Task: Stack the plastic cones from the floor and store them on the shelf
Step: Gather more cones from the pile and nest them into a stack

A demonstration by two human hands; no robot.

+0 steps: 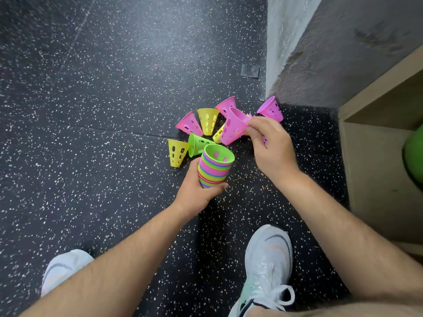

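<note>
My left hand (198, 188) grips a stack of nested cones (215, 167) in many colours, a green one on top with its wide mouth facing up. Just above and to the right, my right hand (270, 145) pinches a single pink cone (233, 129) by its narrow end, held in the air. Several loose cones lie on the dark speckled floor behind: a yellow one (176, 152), a green one (198, 144), a pink one (189, 124), another yellow one (207, 120), another pink one (225, 105) and a purple-pink one (271, 109) by the wall corner.
A grey concrete wall corner (297, 53) rises on the right. A wooden shelf unit (375, 156) stands at the right edge with a green object (413, 156) inside. My two white shoes (267, 266) stand on the floor near the bottom. A grey tape patch (250, 70) marks the floor.
</note>
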